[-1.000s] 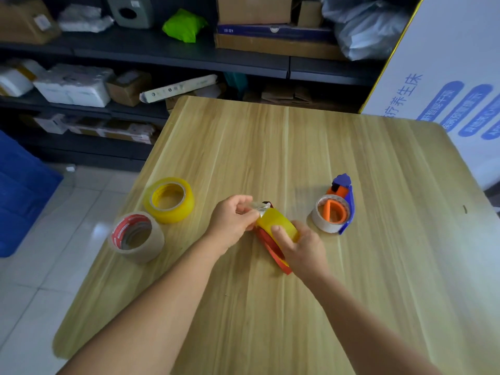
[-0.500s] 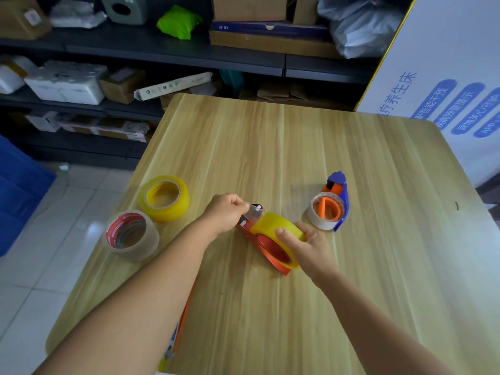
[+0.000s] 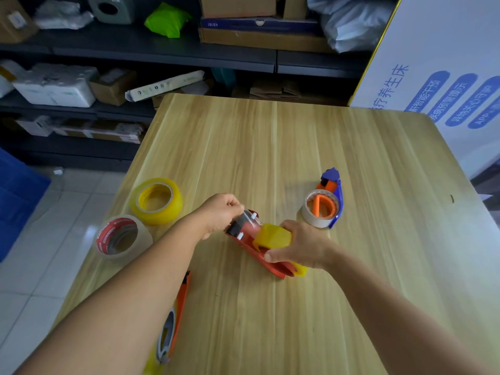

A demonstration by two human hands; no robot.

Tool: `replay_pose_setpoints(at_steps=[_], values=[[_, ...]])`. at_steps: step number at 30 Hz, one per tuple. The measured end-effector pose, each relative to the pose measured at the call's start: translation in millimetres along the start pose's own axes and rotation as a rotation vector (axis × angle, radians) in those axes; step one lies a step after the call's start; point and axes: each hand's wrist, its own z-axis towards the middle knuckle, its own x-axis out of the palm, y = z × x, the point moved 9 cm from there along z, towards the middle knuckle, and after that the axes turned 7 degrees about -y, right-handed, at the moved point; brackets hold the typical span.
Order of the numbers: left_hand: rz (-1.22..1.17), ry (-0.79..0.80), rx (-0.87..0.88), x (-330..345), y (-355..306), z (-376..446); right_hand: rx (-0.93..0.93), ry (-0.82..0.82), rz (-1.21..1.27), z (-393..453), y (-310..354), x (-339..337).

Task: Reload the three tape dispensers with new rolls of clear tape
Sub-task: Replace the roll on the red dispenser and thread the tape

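A red tape dispenser [image 3: 259,253] with a yellow roll of tape [image 3: 273,236] on it lies on the wooden table [image 3: 270,144]. My right hand [image 3: 300,246] grips the dispenser and roll from the right. My left hand [image 3: 220,213] pinches the clear tape end [image 3: 247,216] over the dispenser's roller end. A blue and orange dispenser [image 3: 326,203] holding a white roll sits to the right. A third orange dispenser [image 3: 176,315] lies partly hidden under my left forearm. A yellow roll [image 3: 157,201] and a clear roll with a red core [image 3: 123,236] lie at the left.
The table's left edge runs close to the two spare rolls, with white floor tiles below. Dark shelves [image 3: 162,52] with boxes and packages stand behind the table. A white printed board [image 3: 446,77] leans at the right.
The red dispenser has been turned flatter on the table, its roller end toward my left hand. My left hand has drawn the tape end over that roller. My right hand has shifted onto the roll's right side.
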Motion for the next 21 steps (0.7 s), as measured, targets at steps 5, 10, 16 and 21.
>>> replay_pose_setpoints(at_steps=[5, 10, 16, 21], values=[[0.045, -0.039, 0.032, -1, -6, -1, 0.070, 0.030, -0.238, 5, 10, 2], [0.045, -0.024, 0.043, -2, -11, -4, 0.102, 0.039, -0.199, 7, 11, 3], [-0.107, 0.024, -0.012, -1, -8, -12, 0.105, 0.045, -0.124, 9, 4, 4], [-0.192, -0.144, -0.143, -12, 12, -6, 0.072, 0.075, -0.140, 3, 8, 4]])
